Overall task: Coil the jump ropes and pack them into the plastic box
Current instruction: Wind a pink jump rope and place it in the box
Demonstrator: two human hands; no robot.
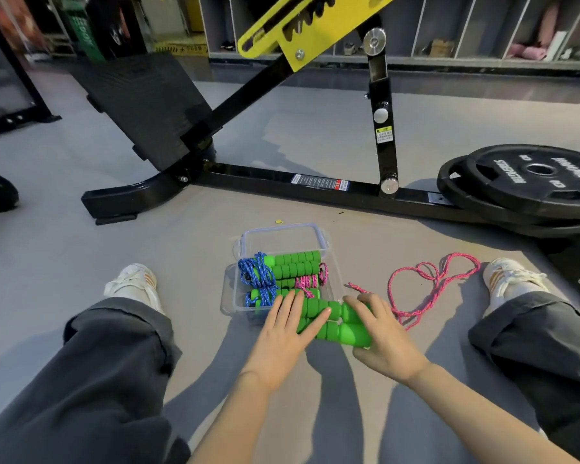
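A clear plastic box [335, 286] stands on the grey floor between my legs, its lid [283, 234] lying behind it. Inside lie green foam handles [297, 262] with a coiled blue rope [257, 279] and a coiled pink rope [307, 282]. In front of the box, two more green handles [344, 328] lie side by side. My left hand [287, 333] rests on them with straight fingers. My right hand [380, 333] curls round their right ends. Their pink rope [429, 289] trails loose over the floor to the right.
A black and yellow gym machine frame [282, 182] crosses the floor behind the box. Stacked black weight plates [529, 185] lie at the right. My legs in dark trousers and white shoes [133, 283] flank the box. Storage shelves line the back wall.
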